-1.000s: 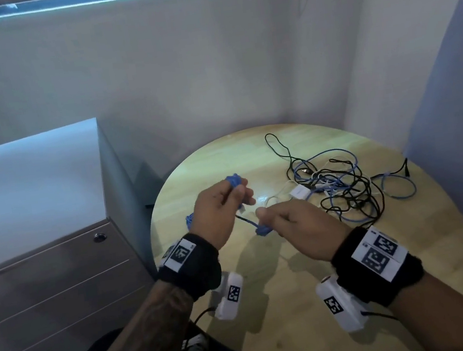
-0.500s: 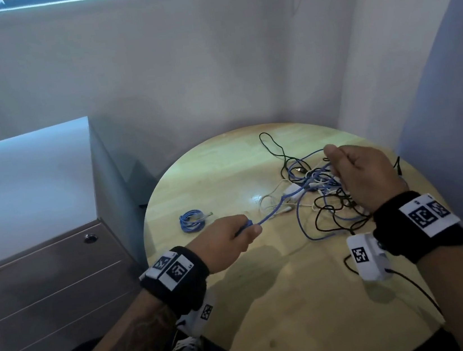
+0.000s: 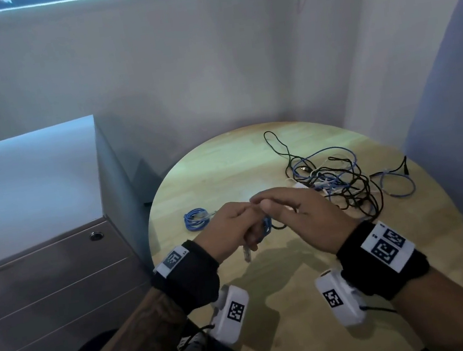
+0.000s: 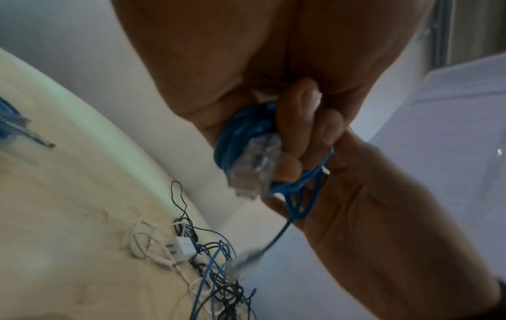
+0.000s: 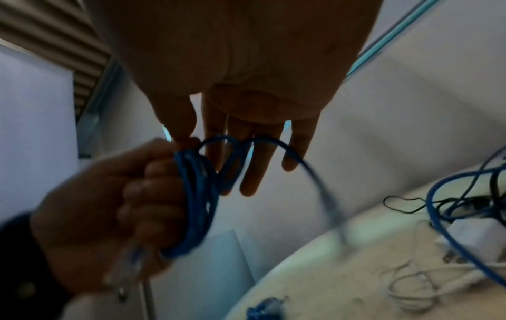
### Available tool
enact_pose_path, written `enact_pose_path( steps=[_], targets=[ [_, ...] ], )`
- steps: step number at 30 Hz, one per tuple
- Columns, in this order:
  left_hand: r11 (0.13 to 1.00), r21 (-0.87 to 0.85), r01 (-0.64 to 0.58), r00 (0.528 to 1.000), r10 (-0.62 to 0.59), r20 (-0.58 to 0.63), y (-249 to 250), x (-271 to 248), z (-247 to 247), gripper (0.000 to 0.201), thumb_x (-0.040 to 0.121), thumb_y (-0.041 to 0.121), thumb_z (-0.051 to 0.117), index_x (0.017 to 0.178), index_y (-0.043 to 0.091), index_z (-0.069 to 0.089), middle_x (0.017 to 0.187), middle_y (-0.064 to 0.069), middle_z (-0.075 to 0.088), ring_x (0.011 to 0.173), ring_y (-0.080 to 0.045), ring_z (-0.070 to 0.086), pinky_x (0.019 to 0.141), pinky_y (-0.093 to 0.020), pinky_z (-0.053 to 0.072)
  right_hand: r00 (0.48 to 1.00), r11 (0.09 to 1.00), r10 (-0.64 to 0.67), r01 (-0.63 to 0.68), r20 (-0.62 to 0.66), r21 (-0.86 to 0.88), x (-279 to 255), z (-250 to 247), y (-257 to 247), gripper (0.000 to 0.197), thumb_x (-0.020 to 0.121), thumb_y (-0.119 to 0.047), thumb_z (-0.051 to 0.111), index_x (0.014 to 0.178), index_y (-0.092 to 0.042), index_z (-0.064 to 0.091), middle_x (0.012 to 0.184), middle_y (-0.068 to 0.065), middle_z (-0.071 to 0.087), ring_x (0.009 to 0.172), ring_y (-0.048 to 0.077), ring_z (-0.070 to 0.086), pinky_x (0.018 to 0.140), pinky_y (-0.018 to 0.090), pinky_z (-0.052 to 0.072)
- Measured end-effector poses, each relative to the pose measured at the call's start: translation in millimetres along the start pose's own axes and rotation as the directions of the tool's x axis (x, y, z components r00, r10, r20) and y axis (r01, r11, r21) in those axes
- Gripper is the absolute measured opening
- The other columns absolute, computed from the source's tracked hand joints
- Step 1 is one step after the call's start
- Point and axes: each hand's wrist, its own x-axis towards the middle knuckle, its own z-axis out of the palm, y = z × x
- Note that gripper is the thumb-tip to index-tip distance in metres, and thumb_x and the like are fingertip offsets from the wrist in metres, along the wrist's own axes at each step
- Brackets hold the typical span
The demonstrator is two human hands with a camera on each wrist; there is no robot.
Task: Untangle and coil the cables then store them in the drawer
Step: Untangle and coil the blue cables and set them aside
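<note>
Over the round wooden table [image 3: 303,328] my left hand [image 3: 231,228] grips a small coil of blue network cable [image 3: 267,227] in curled fingers. Its clear plug [image 4: 254,166] hangs below the fist. My right hand [image 3: 303,213] meets the left with straight fingers [image 5: 252,168]. A loop of the same blue cable [image 5: 232,151] lies across them, and the thumb tip touches the coil's top. The cable's free end [image 5: 328,207] swings, blurred. A second coiled blue cable [image 3: 196,218] lies on the table to the left. A tangle of black, blue and white cables [image 3: 340,184] lies at the back right.
A grey cabinet [image 3: 46,273] with shut drawers and a round lock [image 3: 96,236] stands left of the table. A white plug adapter [image 4: 184,246] sits in the tangle. Walls close in behind and to the right. Bare wood lies under my wrists.
My right hand came back from the tangle to my left hand, bringing the blue cable with it. The cable, stretched out half a second ago, now sits as loops in my left fist.
</note>
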Motion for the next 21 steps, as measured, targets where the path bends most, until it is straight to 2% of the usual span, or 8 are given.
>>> enact_pose_path(
  steps=[3, 6, 8, 11, 13, 15, 18, 21],
  targets=[
    [0.992, -0.125, 0.019, 1.0, -0.018, 0.013, 1.9, -1.4, -5.9, 0.046, 0.097, 0.025, 0.052, 0.053, 0.015, 0.045, 0.045, 0.0, 0.04, 0.04, -0.015, 0.037, 0.05, -0.025, 0.042, 1.0, 1.0, 0.015, -0.015, 0.018, -0.005, -0.9, -2.6, -0.4, 0.02, 0.098, -0.04, 0.055, 0.094, -0.025, 0.069, 0.076, 0.001, 0.066, 0.072, 0.019, 0.061, 0.069, 0.034, 0.049],
    [0.967, -0.249, 0.048, 0.999, -0.043, 0.023, 3.8, -0.5, -16.5, 0.047, 0.097, 0.029, 0.051, 0.054, 0.013, 0.041, 0.044, -0.002, 0.034, 0.041, -0.017, 0.029, 0.051, -0.027, 0.035, 0.999, 0.999, 0.018, -0.016, 0.034, -0.034, -1.8, -14.2, 1.9, 0.025, 0.096, -0.037, 0.057, 0.079, -0.022, 0.067, 0.065, 0.002, 0.056, 0.059, 0.007, 0.046, 0.057, 0.019, 0.038],
    [0.951, -0.301, 0.069, 0.997, -0.055, 0.053, 5.6, -1.6, -19.9, 0.046, 0.096, 0.03, 0.048, 0.054, 0.012, 0.04, 0.045, -0.003, 0.031, 0.041, -0.017, 0.025, 0.05, -0.027, 0.032, 0.999, 0.997, -0.01, 0.013, 0.038, -0.074, -3.2, -17.2, 0.2, 0.033, 0.095, -0.041, 0.055, 0.073, -0.019, 0.065, 0.069, 0.007, 0.057, 0.06, 0.007, 0.047, 0.059, 0.017, 0.037],
    [0.901, -0.421, 0.103, 0.994, -0.083, 0.064, 9.3, -2.3, -24.9, 0.042, 0.087, 0.035, 0.053, 0.052, 0.015, 0.041, 0.043, -0.001, 0.028, 0.038, -0.013, 0.023, 0.046, -0.026, 0.033, 0.998, 0.992, 0.011, -0.003, 0.065, -0.126, -4.4, -20.2, 5.0, 0.038, 0.094, -0.042, 0.06, 0.062, -0.021, 0.066, 0.083, -0.005, 0.06, 0.078, 0.007, 0.06, 0.076, 0.027, 0.045],
    [0.856, -0.504, 0.114, 0.993, -0.103, 0.049, 11.6, -2.1, -32.2, 0.04, 0.085, 0.037, 0.053, 0.051, 0.017, 0.041, 0.042, 0.002, 0.029, 0.035, -0.011, 0.024, 0.044, -0.025, 0.035, 0.995, 0.992, 0.061, -0.051, 0.084, -0.113, -5.1, -23.7, 7.6, 0.032, 0.094, -0.038, 0.062, 0.067, -0.025, 0.073, 0.105, -0.015, 0.064, 0.101, 0.002, 0.06, 0.091, 0.031, 0.046],
    [0.836, -0.535, 0.121, 0.992, -0.122, 0.034, 12.3, -1.9, -38.4, 0.041, 0.085, 0.037, 0.052, 0.051, 0.018, 0.04, 0.042, 0.003, 0.029, 0.034, -0.01, 0.024, 0.044, -0.024, 0.036, 0.995, 0.997, 0.078, -0.08, 0.057, 0.019, -5.8, -27.7, 2.1, 0.024, 0.094, -0.035, 0.061, 0.081, -0.027, 0.078, 0.12, -0.021, 0.064, 0.115, -0.004, 0.056, 0.096, 0.024, 0.044],
    [0.831, -0.541, 0.133, 0.99, -0.142, 0.026, 12.2, -1.6, -35.7, 0.043, 0.088, 0.038, 0.051, 0.052, 0.018, 0.039, 0.042, 0.003, 0.029, 0.034, -0.009, 0.024, 0.044, -0.024, 0.037, 0.994, 0.966, 0.078, -0.057, -0.072, 0.251, -3.0, -25.9, -5.1, 0.021, 0.098, -0.025, 0.055, 0.102, -0.019, 0.074, 0.107, -0.008, 0.074, 0.108, 0.004, 0.064, 0.088, 0.02, 0.048],
    [0.8, -0.592, 0.097, 0.992, -0.125, -0.007, 14.5, 0.1, -30.1, 0.043, 0.085, 0.042, 0.055, 0.054, 0.018, 0.037, 0.044, 0.004, 0.029, 0.034, -0.009, 0.024, 0.045, -0.024, 0.038, 0.996, 0.984, 0.034, -0.019, -0.086, 0.178, 1.6, -16.9, 1.9, 0.017, 0.102, -0.019, 0.05, 0.11, -0.015, 0.065, 0.093, -0.001, 0.076, 0.101, 0.015, 0.066, 0.089, 0.029, 0.047]
  ],
)
